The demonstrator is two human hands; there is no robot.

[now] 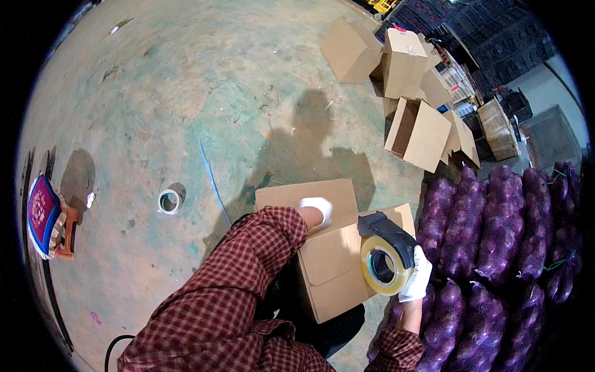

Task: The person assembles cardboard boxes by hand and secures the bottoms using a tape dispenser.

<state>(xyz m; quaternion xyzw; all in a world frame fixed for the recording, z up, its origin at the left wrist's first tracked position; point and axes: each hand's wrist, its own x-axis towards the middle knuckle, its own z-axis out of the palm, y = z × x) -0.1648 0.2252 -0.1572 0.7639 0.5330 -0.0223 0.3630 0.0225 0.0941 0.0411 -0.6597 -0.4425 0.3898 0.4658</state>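
Observation:
A brown cardboard box point(338, 263) rests against my legs, tilted, with a wide flap point(328, 192) standing out on its far side. My right hand point(416, 278), in a white glove, grips a black tape dispenser point(396, 229) loaded with a roll of clear yellowish tape point(370, 278). The dispenser's head is over the box's right part; whether it touches the cardboard I cannot tell. At the inner face of the far flap is my left hand point(317, 209), also gloved in white. Motion blurs it, and its fingers do not show clearly.
Net sacks of purple onions point(483, 223) are stacked close on the right. Several cardboard boxes point(421, 130) lie jumbled at the far right, before dark stacked crates point(489, 43). A loose tape roll point(168, 201) lies on the floor, left of a low cushioned stool point(46, 214).

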